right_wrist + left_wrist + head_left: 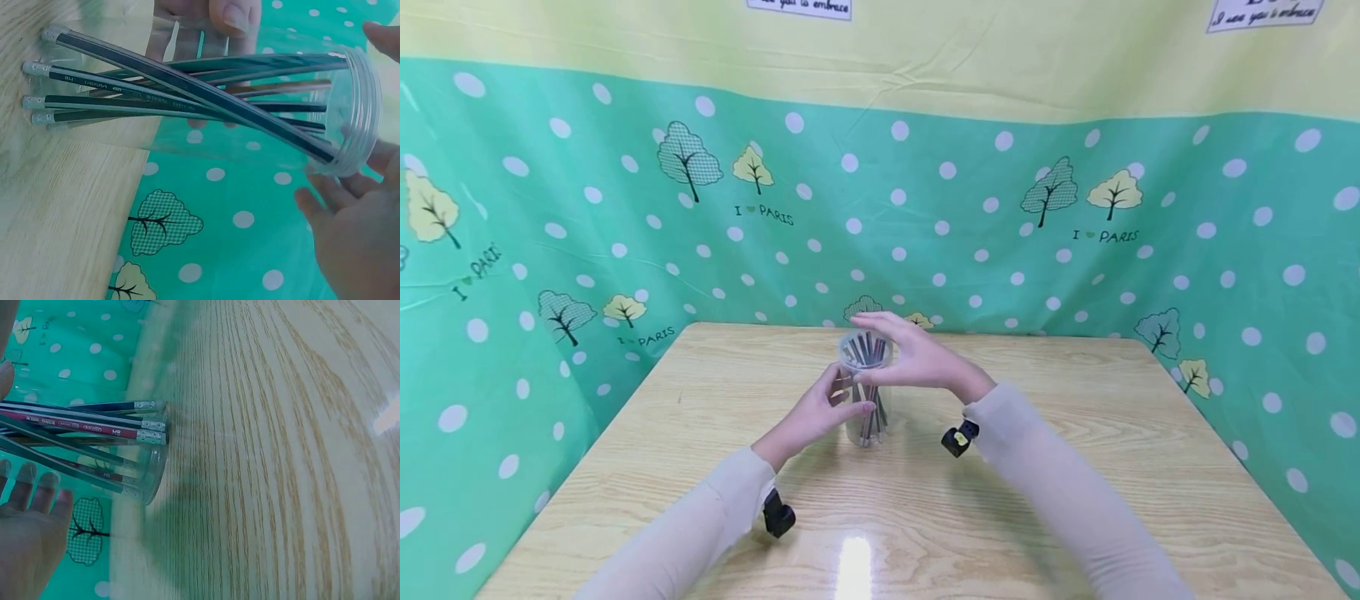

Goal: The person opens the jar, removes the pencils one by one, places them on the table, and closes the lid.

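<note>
A clear cylindrical jar point(887, 408) stands upright on the wooden table, with several dark pencils and a reddish one point(100, 428) inside. In the right wrist view the pencils' point(187, 87) eraser ends point down at the base. My left hand point(816, 417) holds the jar's side from the left, thumb across the front and fingers round behind, seen through the clear wall. At the top, my right hand point(917, 354) spans the ringed rim point(362, 112), thumb low in front and fingers extended over the far side. Whether a clear lid sits there is hard to tell.
The light wooden table point(1037, 467) runs back to a green dotted curtain point(895, 250) just behind the jar. Black wrist cameras, one on the left wrist point(778, 515) and one on the right point(958, 437), hang below the sleeves.
</note>
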Demonstrator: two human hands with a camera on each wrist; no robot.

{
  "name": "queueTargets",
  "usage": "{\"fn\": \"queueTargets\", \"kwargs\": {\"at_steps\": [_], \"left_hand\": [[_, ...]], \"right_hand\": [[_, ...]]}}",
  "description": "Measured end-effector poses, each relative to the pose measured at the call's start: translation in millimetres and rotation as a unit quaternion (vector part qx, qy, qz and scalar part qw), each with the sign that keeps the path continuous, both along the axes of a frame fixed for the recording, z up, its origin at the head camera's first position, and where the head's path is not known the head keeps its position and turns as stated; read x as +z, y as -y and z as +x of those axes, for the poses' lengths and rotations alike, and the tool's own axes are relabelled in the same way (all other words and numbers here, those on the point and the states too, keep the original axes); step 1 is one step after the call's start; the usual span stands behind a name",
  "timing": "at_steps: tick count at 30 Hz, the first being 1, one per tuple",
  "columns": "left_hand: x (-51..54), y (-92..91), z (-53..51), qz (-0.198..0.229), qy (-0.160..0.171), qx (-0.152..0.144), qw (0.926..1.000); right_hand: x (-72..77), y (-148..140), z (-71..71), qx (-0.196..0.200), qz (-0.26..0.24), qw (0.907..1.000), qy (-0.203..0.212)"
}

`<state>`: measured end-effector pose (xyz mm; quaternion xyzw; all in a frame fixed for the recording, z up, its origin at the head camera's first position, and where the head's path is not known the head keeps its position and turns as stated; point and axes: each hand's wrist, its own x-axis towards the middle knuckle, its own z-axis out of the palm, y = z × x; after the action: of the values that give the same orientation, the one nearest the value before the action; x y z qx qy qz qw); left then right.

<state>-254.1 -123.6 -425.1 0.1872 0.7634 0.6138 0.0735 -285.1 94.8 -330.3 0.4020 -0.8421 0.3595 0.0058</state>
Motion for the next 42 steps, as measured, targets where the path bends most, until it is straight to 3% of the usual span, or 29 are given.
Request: {"fn": "queueTargets", "kwargs": {"at_steps": [5,10,17,25,42], "left_hand": [[0.2,-0.5,0.3,-0.001,-0.003,-0.002,1.0000],[-2.3,0.3,-1.8,-0.008,-0.005,0.001,1.0000],[-0.4,0.9,-1.3,-0.005,-0.010,-0.006,0.9999],[-1.2,1.4,-1.8,-0.003,-0.001,-0.005,1.0000],[-1.0,0.5,-0.6,-0.010,0.001,-0.001,1.0000]], "right_hand": [[1.2,8.4,4.3,-0.057,0.028,0.9967,-0.051],[4.5,14.9,9.7,-0.110,0.073,0.9840,-0.119],[5.8,18.3,12.2,-0.142,0.096,0.9773,-0.124],[5.2,17.1,12.2,-0.129,0.089,0.9829,-0.097],[5.6,6.1,5.2,-0.064,0.064,0.9934,-0.070]]}}
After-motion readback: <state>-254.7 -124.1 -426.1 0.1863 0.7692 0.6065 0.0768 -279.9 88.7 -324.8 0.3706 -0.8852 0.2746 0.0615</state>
